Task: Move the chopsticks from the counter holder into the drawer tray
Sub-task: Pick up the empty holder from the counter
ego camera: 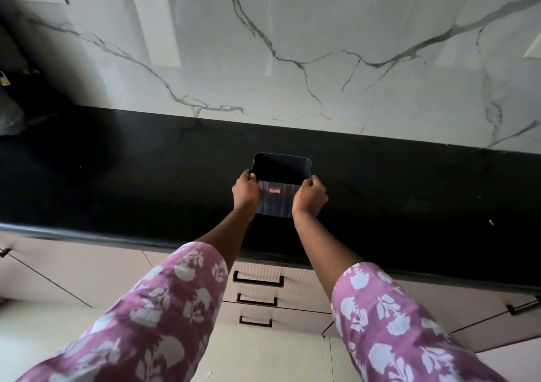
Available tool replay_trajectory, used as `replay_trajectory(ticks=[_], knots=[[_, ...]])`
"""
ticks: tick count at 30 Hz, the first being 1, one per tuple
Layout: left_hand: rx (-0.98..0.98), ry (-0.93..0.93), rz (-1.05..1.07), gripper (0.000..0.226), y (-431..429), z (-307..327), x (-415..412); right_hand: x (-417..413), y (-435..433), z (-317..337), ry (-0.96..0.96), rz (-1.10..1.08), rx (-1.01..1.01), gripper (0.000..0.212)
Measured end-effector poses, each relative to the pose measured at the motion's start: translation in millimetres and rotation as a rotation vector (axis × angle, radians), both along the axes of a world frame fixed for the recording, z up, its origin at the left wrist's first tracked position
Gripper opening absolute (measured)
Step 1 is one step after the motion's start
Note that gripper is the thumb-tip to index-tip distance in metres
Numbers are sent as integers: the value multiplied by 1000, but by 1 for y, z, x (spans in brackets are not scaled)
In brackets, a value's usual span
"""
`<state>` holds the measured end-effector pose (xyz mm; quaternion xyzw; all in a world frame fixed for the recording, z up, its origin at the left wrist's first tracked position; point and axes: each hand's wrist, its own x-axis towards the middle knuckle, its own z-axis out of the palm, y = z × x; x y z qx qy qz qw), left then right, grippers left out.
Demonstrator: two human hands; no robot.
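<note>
She stands at the black counter [117, 176] with both arms stretched out in front of her; between her hands is a dark, open-topped holder [281, 173] with rounded corners, its near wall glossy and carrying a small red label [274, 190]; whether the holder rests on the counter or is lifted just clear of it, I cannot tell. Her left hand [245, 192] is clamped on the holder's left edge, fingers curled tight over the rim; her right hand [309, 195] grips the right edge the same way, thumb up at the corner. The inside of the holder is deep in shadow, so I cannot make out any chopsticks in it. Behind the counter rises a white marble wall [322, 44] veined in grey; at the far left a dark heap [11, 112] sits on the counter. Below the counter's front edge, directly under her arms, a stack of three pale drawers [257, 299] with black handles is shut; her sleeves [164, 308] are mauve with white flowers.
</note>
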<state>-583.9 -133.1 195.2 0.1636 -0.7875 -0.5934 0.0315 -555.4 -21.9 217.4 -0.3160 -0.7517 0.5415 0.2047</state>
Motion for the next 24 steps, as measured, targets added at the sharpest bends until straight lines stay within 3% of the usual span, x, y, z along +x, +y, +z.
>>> replay_trajectory(ticks=[17, 20, 24], knots=[[-81, -13, 68, 40, -15, -9, -20, -28, -11, -3, -133, 143, 131, 32], [-129, 22, 122, 32, -16, 0, -20, -29, -8, 5, -102, 168, 156, 28], [-229, 44, 275, 35, -24, 36, -24, -41, -1, 30, -67, 308, 520, 38]])
